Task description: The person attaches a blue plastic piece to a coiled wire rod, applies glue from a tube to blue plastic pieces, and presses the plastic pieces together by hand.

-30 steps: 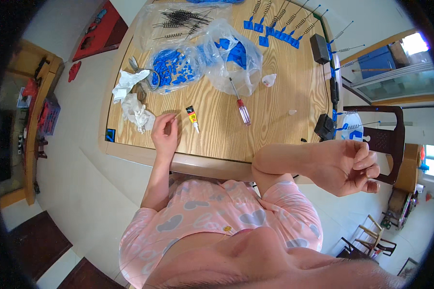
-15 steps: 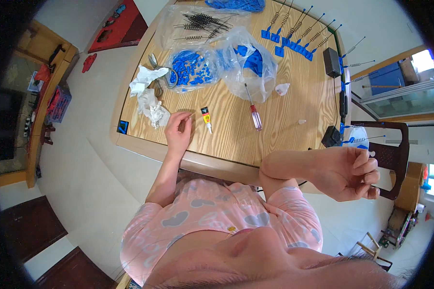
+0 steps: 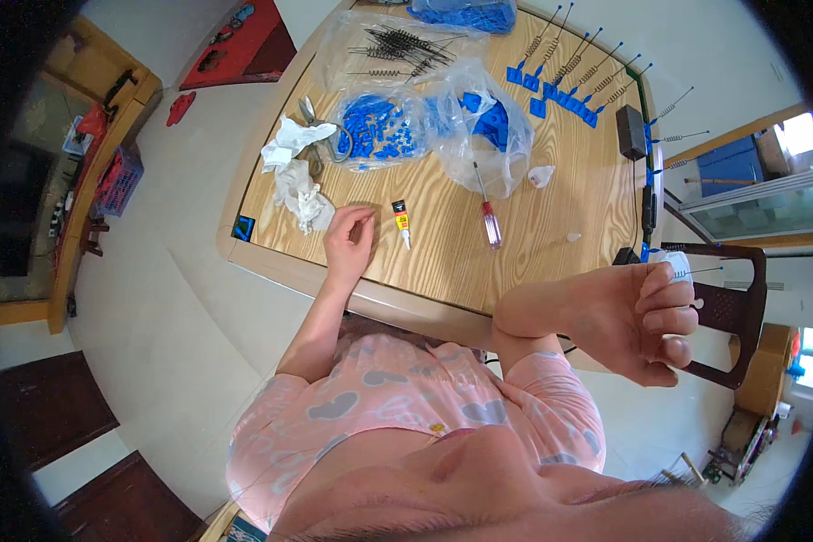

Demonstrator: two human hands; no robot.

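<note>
My left hand [image 3: 349,242] rests near the table's front edge with its fingers bent together; anything between the fingertips is too small to make out. Just right of it lies a small black, red and yellow glue tube [image 3: 401,222] with a white nozzle. My right hand [image 3: 630,323] is raised off the table's right front corner, palm showing and fingers loosely curled and apart, with nothing visible in it. Its elbow leans at the table edge. A screwdriver [image 3: 490,224] with a clear red handle lies between the hands.
On the wooden table [image 3: 443,271] are crumpled white tissue [image 3: 303,203], scissors [image 3: 314,163], bags of blue parts [image 3: 379,126] and black springs [image 3: 402,47]. Spring-stemmed blue pieces [image 3: 569,101] stand along the far right edge, near a black box [image 3: 631,132]. A brown chair [image 3: 741,343] stands at right.
The view has shifted, so the table appears farther right. My right hand has turned slightly, its fingers now a little lower and more spread. My left hand stays beside the glue tube.
</note>
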